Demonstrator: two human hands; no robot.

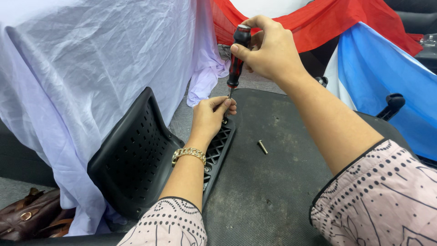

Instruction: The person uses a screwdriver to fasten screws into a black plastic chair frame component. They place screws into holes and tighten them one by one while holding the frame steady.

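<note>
1. While both hands work above it, the dark seat cushion (pixel 273 182) fills the lower middle and right of the view; its rough fabric is dusty and scuffed, and it serves as the work surface.
2. Left of the cushion, a pale lilac sheet (pixel 82 68) hangs over something large and reaches down to the grey floor (pixel 18 189).
3. Beyond the cushion's far edge, a red cloth (pixel 327 20) and a blue cloth (pixel 387 77) are draped side by side, closing off that side.
4. Against the cushion's left edge leans a black plastic chair back (pixel 132 159), perforated with small holes, its lattice strip lying along the cushion's rim.
5. Down at the floor, well left of the cushion, sits a brown leather bag (pixel 27 218).
6. Over the cushion's far left corner, the right hand (pixel 271 50) is wrapped tightly around the handle of a red and black screwdriver (pixel 236 57), held upright.
7. Just below, the left hand (pixel 211 114), wearing a gold bracelet (pixel 188 154), pinches the screwdriver's tip where it meets the chair back's top edge.
8. A black armrest knob (pixel 394 101) stands off the cushion's right edge.
9. Near the cushion's middle lies one loose bolt (pixel 262 146), with bare fabric around it and open room toward the near edge.
</note>
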